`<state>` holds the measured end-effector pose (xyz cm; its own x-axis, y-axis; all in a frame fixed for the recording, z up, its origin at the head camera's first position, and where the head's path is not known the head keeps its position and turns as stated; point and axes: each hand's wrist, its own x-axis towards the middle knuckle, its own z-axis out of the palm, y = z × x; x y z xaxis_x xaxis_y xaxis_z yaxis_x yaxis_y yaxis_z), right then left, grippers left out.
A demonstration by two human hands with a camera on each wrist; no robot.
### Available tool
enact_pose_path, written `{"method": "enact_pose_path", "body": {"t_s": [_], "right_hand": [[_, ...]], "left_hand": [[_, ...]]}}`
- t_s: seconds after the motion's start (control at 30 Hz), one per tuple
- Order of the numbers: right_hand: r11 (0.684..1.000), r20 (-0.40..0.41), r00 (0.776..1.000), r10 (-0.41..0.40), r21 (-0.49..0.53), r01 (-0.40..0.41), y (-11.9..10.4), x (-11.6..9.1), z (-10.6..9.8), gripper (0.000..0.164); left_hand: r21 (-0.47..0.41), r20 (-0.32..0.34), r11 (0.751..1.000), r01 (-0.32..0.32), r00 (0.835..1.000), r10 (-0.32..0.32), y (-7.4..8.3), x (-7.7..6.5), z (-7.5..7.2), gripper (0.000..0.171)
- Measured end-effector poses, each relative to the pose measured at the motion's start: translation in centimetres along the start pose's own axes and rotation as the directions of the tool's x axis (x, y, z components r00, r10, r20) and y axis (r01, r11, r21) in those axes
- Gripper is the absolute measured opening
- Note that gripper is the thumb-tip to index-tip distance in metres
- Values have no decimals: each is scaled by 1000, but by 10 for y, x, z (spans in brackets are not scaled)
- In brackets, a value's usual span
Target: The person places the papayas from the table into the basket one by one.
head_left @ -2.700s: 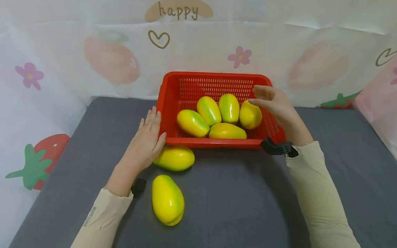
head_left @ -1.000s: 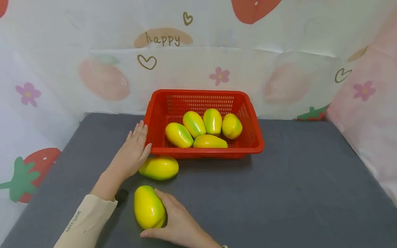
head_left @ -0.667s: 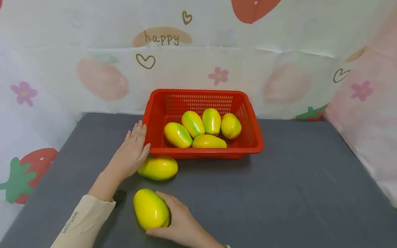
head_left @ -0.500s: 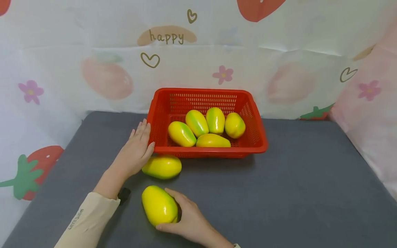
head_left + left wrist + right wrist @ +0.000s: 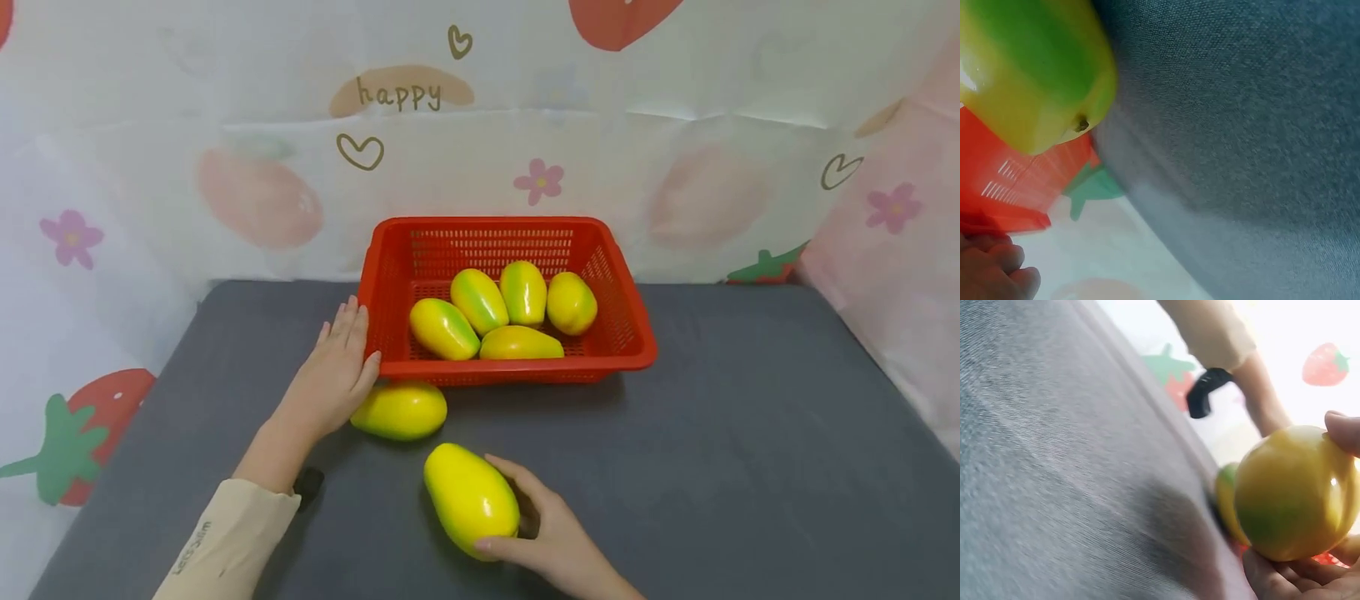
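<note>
My right hand [image 5: 551, 529] grips a yellow-green mango [image 5: 472, 500] from its right side, thumb near and fingers behind. In the right wrist view that mango [image 5: 1291, 494] hangs off the grey cloth, its shadow beside it. My left hand [image 5: 330, 371] lies with straight fingers along the left wall of the red plastic basket [image 5: 510, 367]. Several mangoes lie inside the basket, one mango [image 5: 521, 342] along its front wall. Another mango [image 5: 405, 411] rests on the cloth before the basket's front left corner, partly hidden by my left hand; it looms large in the left wrist view [image 5: 1041, 69].
The grey cloth [image 5: 750, 450] covers the table. Behind the basket stands a pale printed curtain [image 5: 712, 100], and another hangs at each side. A black wrist camera mount [image 5: 309, 487] sits under my left wrist.
My right hand came from the basket's right side to the near mango, took hold of it, and has moved it right and off the cloth. My left hand stays at the basket.
</note>
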<state>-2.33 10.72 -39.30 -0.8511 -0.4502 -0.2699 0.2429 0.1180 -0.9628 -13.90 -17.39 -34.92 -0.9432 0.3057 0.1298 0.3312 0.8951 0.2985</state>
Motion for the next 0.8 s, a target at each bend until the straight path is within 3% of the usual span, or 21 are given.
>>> {"method": "enact_pose_path", "body": {"t_s": [0.37,0.8], "right_hand": [[998,-33,999,-19,55,21,-6,-20,-12,73],[984,-52,988,-146,94,150,-21,-34,-25,69]], "left_hand": [[11,20,1000,-23,1000,23,3,4,-2,65],[-14,8,999,-30,1000,30,3,2,-1,64]]}}
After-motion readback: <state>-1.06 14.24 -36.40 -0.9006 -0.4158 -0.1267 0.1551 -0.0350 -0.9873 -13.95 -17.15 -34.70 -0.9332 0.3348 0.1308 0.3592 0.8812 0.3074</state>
